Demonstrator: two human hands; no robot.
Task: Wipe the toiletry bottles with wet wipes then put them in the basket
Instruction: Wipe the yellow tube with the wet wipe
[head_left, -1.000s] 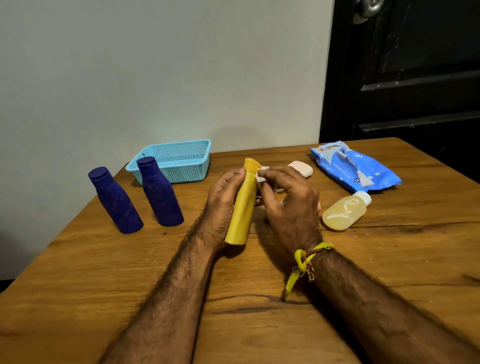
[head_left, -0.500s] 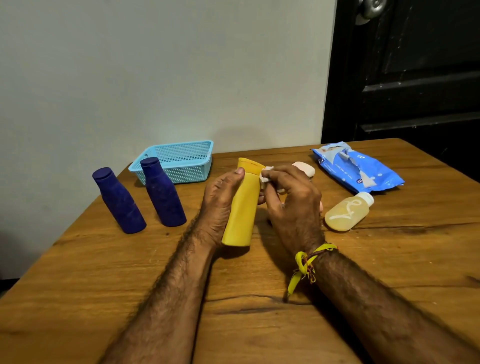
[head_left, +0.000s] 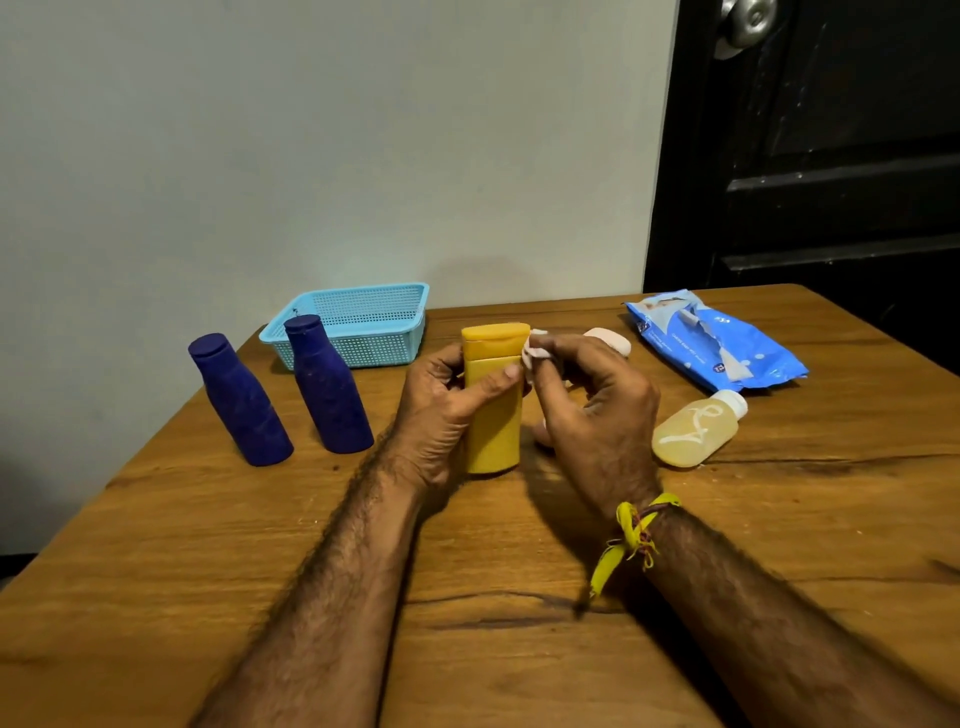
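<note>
The yellow bottle (head_left: 493, 410) stands upright at the middle of the wooden counter (head_left: 779, 519), its base on the wood. The left hand (head_left: 441, 410) wraps around its body, thumb across the front below the cap. The right hand (head_left: 592, 400) pinches a small white wet wipe (head_left: 535, 351) between its fingertips and presses it against the cap's right edge. Just right of that hand a pale translucent bottle (head_left: 696, 431) lies on its side, and behind it a blue wipes pack (head_left: 717, 343) lies flat. A pinkish-white object (head_left: 610, 340) shows behind the right hand. To the left stand 2 dark blue bottles (head_left: 244, 402) (head_left: 327, 387), with the light blue basket (head_left: 358, 325) behind them by the wall.
</note>
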